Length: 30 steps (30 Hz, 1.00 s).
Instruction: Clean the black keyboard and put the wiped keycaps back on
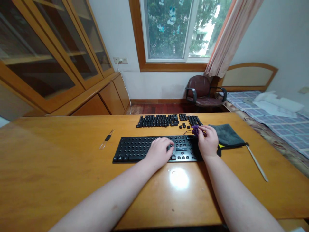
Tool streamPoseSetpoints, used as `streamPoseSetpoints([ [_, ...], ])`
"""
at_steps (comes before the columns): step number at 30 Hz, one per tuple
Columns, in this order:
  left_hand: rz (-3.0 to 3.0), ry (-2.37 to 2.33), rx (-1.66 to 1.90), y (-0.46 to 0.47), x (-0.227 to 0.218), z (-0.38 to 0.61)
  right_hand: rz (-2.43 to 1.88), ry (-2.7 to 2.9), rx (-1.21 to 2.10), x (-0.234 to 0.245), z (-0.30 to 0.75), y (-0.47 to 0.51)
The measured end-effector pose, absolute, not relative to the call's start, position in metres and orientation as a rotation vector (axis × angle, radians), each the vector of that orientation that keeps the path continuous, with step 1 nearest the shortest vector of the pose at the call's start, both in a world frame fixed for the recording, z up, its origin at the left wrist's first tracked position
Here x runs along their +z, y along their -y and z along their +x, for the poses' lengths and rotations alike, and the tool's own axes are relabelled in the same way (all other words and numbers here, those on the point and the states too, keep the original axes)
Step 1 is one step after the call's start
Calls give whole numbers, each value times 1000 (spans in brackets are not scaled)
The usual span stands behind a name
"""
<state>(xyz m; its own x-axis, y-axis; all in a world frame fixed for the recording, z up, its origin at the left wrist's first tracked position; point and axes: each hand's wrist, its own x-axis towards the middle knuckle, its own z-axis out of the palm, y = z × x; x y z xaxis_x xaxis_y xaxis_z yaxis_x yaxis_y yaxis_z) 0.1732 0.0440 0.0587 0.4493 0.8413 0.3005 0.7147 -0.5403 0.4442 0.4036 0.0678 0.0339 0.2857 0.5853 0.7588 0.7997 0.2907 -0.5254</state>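
Working at a glossy wooden surface (60, 180), facing a window (166, 32) well beyond left hand (159, 149) and right hand (209, 141). Seeing a glass-doored cabinet (90, 69) far off to the left of the left hand, a dark red chair (200, 85) well past the right hand, and a bed (287, 112) out to its right.

Resting the left hand on a black keyboard (135, 146), holding it released, fingers loosely curved and thumb standing apart. Showing rows of exposed switches on the keyboard, directly under the left hand and stretching across to the right hand. Pinching a purple cloth (195, 130) between thumb and fingers of the right hand, near the keyboard's far right corner.

Lining up black keycaps (156, 121) in rows beyond the left hand, with a few loose keycaps (184, 126) just beyond and left of the right hand. Placing a wire tool (107, 138) with a black handle left of the left hand, and a grey pouch (227, 134) just right of the right hand, with a pale strip (257, 163) slanting nearer beside it.
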Motion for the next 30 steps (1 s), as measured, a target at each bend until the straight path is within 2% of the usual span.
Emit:
streamPoseSetpoints([
  [9,2723,-1496,472,-138,58,237,-1585,1306,-105,25,404,-69],
  [20,2669,-1551,339,-173,36,266,-1578,1260,-55,24,404,-64],
  [24,2704,-1505,400,-169,38,266,-1492,1342,-5,22,405,-62],
  [30,2491,-1461,634,-138,58,253,-1596,1352,18,24,401,-65],
])
